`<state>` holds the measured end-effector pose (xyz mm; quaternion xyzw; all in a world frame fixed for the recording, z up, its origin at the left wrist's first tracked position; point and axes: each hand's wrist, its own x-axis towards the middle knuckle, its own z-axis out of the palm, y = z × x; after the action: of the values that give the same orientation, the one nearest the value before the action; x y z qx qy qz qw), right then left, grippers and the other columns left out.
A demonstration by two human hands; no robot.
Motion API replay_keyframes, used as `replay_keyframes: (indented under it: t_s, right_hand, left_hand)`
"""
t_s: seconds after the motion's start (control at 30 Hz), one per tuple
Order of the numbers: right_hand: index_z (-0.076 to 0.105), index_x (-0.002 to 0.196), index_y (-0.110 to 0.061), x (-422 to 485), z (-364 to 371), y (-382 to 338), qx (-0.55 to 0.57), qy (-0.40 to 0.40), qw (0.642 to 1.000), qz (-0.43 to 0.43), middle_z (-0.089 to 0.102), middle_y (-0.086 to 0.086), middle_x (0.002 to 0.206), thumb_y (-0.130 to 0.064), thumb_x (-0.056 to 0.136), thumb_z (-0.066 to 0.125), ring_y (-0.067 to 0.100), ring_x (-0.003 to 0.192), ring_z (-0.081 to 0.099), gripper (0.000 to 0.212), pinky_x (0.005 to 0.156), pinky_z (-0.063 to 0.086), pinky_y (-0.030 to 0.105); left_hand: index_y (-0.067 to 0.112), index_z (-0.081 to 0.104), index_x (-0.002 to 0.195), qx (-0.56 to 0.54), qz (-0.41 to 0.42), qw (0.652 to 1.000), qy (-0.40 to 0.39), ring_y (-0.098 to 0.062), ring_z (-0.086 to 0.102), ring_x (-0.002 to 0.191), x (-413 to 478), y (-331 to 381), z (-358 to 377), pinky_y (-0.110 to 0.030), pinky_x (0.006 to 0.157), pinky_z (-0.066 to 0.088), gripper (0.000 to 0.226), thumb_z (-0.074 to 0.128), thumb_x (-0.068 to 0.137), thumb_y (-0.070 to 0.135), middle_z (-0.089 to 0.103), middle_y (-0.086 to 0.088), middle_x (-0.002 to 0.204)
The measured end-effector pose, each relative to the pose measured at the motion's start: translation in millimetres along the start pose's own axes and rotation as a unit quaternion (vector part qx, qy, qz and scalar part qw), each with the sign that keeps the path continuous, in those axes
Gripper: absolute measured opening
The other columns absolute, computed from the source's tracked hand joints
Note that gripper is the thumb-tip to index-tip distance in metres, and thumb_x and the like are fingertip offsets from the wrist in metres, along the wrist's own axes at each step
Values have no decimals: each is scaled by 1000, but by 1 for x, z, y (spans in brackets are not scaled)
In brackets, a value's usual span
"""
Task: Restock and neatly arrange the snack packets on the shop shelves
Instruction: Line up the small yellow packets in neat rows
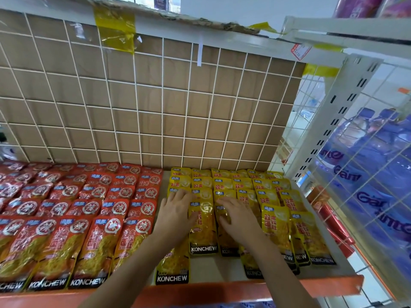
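Arranging step is judged in hand. The yellow packets (pixel 203 230) are laid in overlapping columns on the shelf (pixel 315 285), under and around both hands. Left hand (pixel 175 210) is laid flat, fingers straight and slightly spread, on the leftmost yellow column. Right hand (pixel 235 216) is flat too, fingers spread, two columns over; nothing is pinched. Red packets (pixel 95 241) are seen in tidy rows left of the left hand. A front packet (pixel 172 270) under the left wrist juts nearer the shelf lip than its neighbours. Next move likely calls for it to be slid back into line, with light flat pressure.
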<state>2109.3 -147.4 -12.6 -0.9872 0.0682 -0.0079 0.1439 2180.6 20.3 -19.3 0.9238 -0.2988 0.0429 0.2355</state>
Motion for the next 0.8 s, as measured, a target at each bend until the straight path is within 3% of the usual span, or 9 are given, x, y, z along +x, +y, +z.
replay_keyframes:
  t_s: [0.13,0.27,0.4,0.6,0.67,0.73,0.8]
  right_hand:
    - [33,141,-28,3,3,-1,-14,-9,1000,2,31,-8,147,-30,94,43,12,138,23,48,114,15,36]
    - [35,140,-28,4,7,3,0,2,1000,5,33,-10,146,-29,94,44,11,138,23,47,114,16,33]
    - [36,139,-28,5,9,5,10,10,1000,8,34,-9,144,-25,94,46,11,137,25,47,113,20,31]
    - [38,138,-29,6,6,9,20,11,1000,16,35,-8,144,-23,93,46,12,135,29,45,112,24,35]
    - [41,136,-26,11,4,8,30,30,999,10,39,-6,142,-24,94,45,13,133,32,42,112,25,35]
    - [45,134,-22,20,0,4,46,50,998,3,45,-4,137,-24,95,45,14,128,39,39,106,32,31]
    - [50,130,-20,35,-5,-2,68,54,996,6,52,-3,128,-23,95,47,14,118,48,36,94,39,27]
  left_hand:
    - [30,25,145,45,86,988,-124,-9,9,141,-14,-1,-9,-31,114,3,66,50,88,51,18,11,152]
    - [29,10,148,81,118,973,-182,-9,0,143,-24,4,-8,-23,107,-12,102,21,61,80,1,9,157]
    - [27,-2,149,98,129,969,-189,-11,-10,143,-27,5,-1,-27,109,-14,92,45,82,67,-12,5,156]
    - [30,-6,148,112,143,966,-185,-10,-13,142,-28,5,4,-28,108,-17,95,14,66,76,-17,8,154]
    - [29,3,149,117,143,968,-169,-13,-2,144,-28,6,6,-33,110,-11,99,7,64,79,-5,4,156]
    - [25,31,144,119,124,967,-185,-19,33,137,-29,5,4,-40,108,14,95,1,73,82,30,-3,151]
    - [28,51,131,122,103,970,-182,-14,54,119,-29,4,7,-35,98,37,85,-2,83,73,54,1,134]
